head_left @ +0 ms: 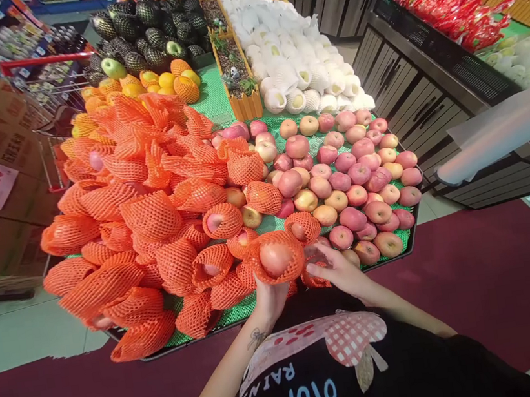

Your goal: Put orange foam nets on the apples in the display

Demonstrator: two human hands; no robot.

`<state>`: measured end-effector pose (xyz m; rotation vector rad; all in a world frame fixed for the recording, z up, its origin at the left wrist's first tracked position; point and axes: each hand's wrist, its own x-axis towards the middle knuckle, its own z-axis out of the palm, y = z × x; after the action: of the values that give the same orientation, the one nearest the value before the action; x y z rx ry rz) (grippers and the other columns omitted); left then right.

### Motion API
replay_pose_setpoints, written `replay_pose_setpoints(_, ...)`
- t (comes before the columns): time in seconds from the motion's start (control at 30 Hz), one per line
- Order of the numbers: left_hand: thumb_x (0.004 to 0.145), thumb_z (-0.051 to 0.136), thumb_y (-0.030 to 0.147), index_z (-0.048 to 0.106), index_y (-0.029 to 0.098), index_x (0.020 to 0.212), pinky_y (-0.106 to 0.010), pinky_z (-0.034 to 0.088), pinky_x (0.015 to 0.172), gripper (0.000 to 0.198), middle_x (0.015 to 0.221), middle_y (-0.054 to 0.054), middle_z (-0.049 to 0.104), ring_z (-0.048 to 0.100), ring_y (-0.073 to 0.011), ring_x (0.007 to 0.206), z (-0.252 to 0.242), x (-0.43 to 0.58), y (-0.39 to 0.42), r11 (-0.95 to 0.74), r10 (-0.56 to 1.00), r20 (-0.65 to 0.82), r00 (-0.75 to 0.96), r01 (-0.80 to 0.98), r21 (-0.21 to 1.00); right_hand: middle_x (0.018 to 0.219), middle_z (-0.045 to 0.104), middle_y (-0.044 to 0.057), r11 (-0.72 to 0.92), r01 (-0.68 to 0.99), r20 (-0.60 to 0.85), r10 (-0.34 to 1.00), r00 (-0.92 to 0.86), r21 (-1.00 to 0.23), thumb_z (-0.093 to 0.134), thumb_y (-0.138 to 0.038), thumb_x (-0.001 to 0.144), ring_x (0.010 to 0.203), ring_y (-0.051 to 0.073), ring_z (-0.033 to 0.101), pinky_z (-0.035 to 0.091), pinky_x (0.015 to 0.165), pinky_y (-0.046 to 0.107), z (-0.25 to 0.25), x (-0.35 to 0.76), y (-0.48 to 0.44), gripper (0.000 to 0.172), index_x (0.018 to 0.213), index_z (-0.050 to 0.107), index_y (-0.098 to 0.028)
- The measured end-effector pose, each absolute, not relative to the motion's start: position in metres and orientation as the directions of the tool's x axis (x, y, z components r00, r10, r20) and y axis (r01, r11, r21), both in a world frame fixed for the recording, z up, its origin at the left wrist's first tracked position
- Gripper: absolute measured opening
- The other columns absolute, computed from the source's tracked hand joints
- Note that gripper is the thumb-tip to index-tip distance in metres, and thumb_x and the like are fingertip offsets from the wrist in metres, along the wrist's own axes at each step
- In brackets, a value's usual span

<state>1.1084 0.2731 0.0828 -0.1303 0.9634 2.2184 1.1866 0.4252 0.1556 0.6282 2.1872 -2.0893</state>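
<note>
The stand (216, 101) is the largest thing here. From its left edge to about the middle of its front edge lies the heap of orange nets (150, 220), many with fruit inside, and some hang over the front left corner. The bare apples (359, 173) fill the part toward the front right corner. Near the middle of the front edge are both hands. The left hand (271, 296) grasps from below the held apple (275, 259), which sits in its own net (292, 247). The right hand (340, 270) is just beside, with fingers apart and a little bent, holding nothing that I can see; whether its tips touch netting I cannot tell.

For good handling, I think the left palm should support the fruit, while any pull on the net is gentle, so that the skin is not bruised. The black shirt (413, 361) is close to the front edge, and other nets crowd behind, so upward seems the freest way. A fruit put at the edge could roll over it.
</note>
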Motion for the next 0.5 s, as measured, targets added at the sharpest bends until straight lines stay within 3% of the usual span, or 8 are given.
replay_pose_setpoints(0.2,0.076,0.070,0.071,0.073,0.019,0.113,-0.053,0.041,0.123,0.064,0.127,-0.009,0.076,0.058,-0.0347,0.138,0.069,1.113,0.262,-0.427,0.608,-0.435,-0.664,-0.736,0.526,0.112,0.067,0.004,-0.231,0.260,-0.325,0.316,-0.891,-0.938,0.091,-0.052,0.071,0.111,0.023,0.064,0.052,0.107,0.041,0.137,1.185,0.422,0.050,0.102,0.063,-0.024)
replay_pose_setpoints(0.3,0.078,0.070,0.065,0.071,0.021,0.121,-0.054,0.046,0.117,0.062,0.129,-0.010,0.075,0.060,-0.0358,0.136,0.063,1.113,0.255,-0.417,0.637,-0.400,-0.659,-0.731,0.539,0.106,0.069,0.003,-0.323,0.267,-0.362,0.284,-0.888,-0.908,0.092,-0.056,0.069,0.107,0.023,0.066,0.050,0.108,0.041,0.136,1.186,0.432,0.052,0.100,0.065,-0.025)
replay_pose_setpoints(0.5,0.079,0.063,0.072,0.066,0.022,0.131,-0.053,0.052,0.108,0.072,0.125,-0.011,0.075,0.063,-0.0361,0.129,0.064,1.115,0.256,-0.426,0.672,-0.358,-0.648,-0.733,0.530,0.115,0.074,0.007,-0.490,0.347,-0.425,0.055,-0.904,-0.800,0.093,-0.062,0.064,0.105,0.024,0.070,0.053,0.104,0.043,0.129,1.195,0.442,0.062,0.107,0.067,-0.025)
